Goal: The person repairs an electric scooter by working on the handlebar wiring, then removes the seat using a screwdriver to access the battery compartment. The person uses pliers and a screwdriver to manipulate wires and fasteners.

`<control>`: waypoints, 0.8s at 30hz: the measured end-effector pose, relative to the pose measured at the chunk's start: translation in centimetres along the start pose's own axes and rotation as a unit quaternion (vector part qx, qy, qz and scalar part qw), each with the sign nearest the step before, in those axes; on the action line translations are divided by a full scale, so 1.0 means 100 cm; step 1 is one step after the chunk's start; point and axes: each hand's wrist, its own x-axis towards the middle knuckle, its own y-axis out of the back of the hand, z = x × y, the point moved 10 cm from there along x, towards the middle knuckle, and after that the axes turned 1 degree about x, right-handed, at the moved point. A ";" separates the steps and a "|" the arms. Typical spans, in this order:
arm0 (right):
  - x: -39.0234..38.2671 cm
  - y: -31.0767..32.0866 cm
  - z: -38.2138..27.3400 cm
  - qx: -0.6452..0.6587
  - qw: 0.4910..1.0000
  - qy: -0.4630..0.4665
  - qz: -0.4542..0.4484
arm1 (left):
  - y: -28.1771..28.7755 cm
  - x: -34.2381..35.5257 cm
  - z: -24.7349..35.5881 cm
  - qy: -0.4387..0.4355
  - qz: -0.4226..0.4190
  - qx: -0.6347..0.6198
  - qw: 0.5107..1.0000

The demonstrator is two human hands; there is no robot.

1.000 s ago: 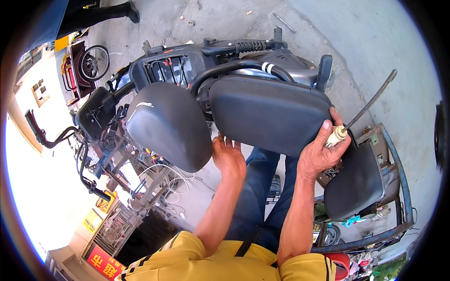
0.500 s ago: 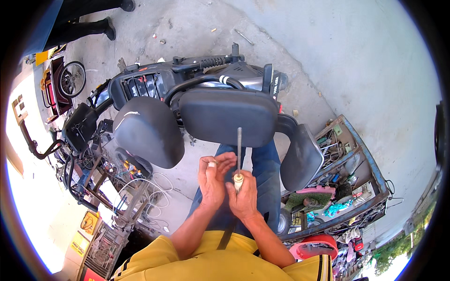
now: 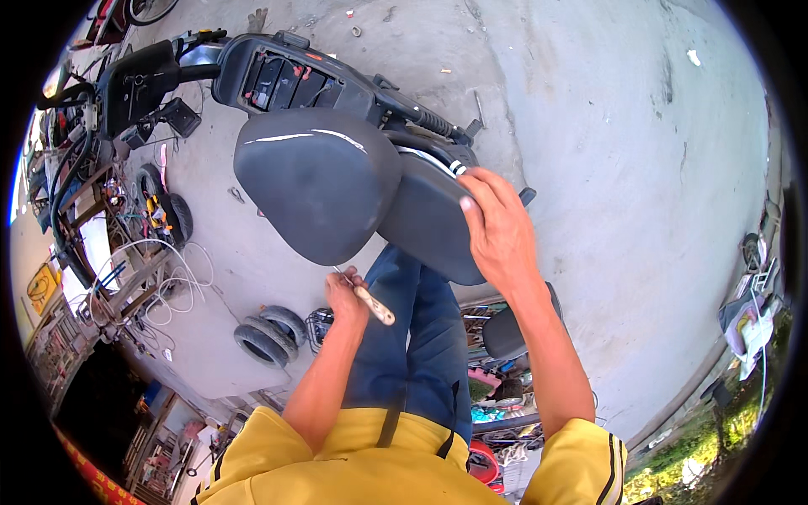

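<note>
My left hand (image 3: 343, 295) is closed round a screwdriver (image 3: 374, 305). The pale handle points back toward me, and the thin shaft runs up to the lower edge of the black front seat (image 3: 316, 181); its tip is hidden there. My right hand (image 3: 503, 227) lies with fingers stretched on the far edge of the black rear seat (image 3: 433, 220), beside a black grab rail (image 3: 457, 167) with white stripes. Both seats belong to an electric scooter. Behind the front seat, its open battery compartment (image 3: 290, 84) shows wires and red terminals.
Handlebars with a black front panel (image 3: 139, 88) stand at left. Loose tyres (image 3: 269, 335) and a white cable (image 3: 198, 273) lie on the concrete floor. Below the right arm, a black backrest (image 3: 509, 332) stands by a tool-filled rack. A red helmet-like object (image 3: 482, 463) sits near my waist.
The screwdriver has passed from my right hand to my left, its shaft now at the front seat. My right hand has moved up onto the rear seat. The view has shifted.
</note>
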 end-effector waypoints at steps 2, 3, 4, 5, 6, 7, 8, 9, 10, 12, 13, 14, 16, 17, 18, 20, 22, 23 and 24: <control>0.041 -0.057 0.014 0.008 0.997 0.051 -0.061 | -0.067 -0.001 0.024 -0.036 -0.052 -0.036 0.997; 0.056 -0.086 0.018 0.017 0.991 0.093 -0.099 | -0.092 0.002 0.027 -0.058 -0.058 -0.097 0.992; 0.063 -0.111 0.014 0.030 0.980 0.139 -0.142 | -0.111 0.004 0.032 -0.084 -0.060 -0.164 0.981; 0.060 -0.132 0.012 0.039 0.970 0.165 -0.176 | -0.124 0.006 0.034 -0.102 -0.058 -0.198 0.973; 0.062 -0.148 0.021 0.039 0.964 0.178 -0.196 | -0.145 0.014 0.033 -0.112 -0.071 -0.204 0.970; 0.060 -0.160 0.021 0.047 0.955 0.190 -0.225 | -0.149 0.017 0.032 -0.129 -0.072 -0.184 0.972; 0.065 -0.163 0.021 0.038 0.946 0.227 -0.228 | -0.156 0.022 0.034 -0.155 -0.076 -0.153 0.973; 0.064 -0.164 0.008 0.041 0.931 0.263 -0.250 | -0.143 0.021 0.036 -0.192 -0.061 -0.102 0.974; 0.063 -0.159 0.002 0.036 0.921 0.290 -0.258 | -0.140 0.020 0.035 -0.223 -0.061 -0.046 0.972; 0.063 -0.153 0.011 0.025 0.926 0.276 -0.257 | -0.141 0.014 0.024 -0.257 -0.069 0.043 0.963; 0.063 -0.155 0.008 0.022 0.921 0.297 -0.253 | -0.138 0.010 0.022 -0.279 -0.059 0.073 0.956; 0.060 -0.156 0.006 0.019 0.915 0.317 -0.249 | -0.137 0.004 0.017 -0.298 -0.049 0.099 0.948; 0.059 -0.164 0.007 0.022 0.910 0.320 -0.262 | -0.134 0.001 0.012 -0.336 -0.020 0.128 0.933; 0.058 -0.167 0.008 0.023 0.910 0.320 -0.263 | -0.133 0.002 0.012 -0.353 -0.006 0.137 0.926; 0.058 -0.168 0.009 0.026 0.909 0.321 -0.263 | -0.132 0.005 0.013 -0.369 0.003 0.140 0.919; 0.059 -0.173 0.019 0.035 0.923 0.266 -0.276 | -0.133 0.012 0.021 -0.411 0.008 0.155 0.898; 0.057 -0.172 0.023 0.021 0.932 0.245 -0.265 | -0.133 0.010 0.021 -0.392 0.019 0.053 0.918; 0.052 -0.154 0.027 0.069 0.940 0.266 -0.203 | -0.134 0.006 0.019 -0.382 0.022 0.002 0.924; 0.029 -0.153 0.026 0.083 0.936 0.265 -0.216 | -0.112 -0.010 0.012 -0.368 0.039 -0.002 0.929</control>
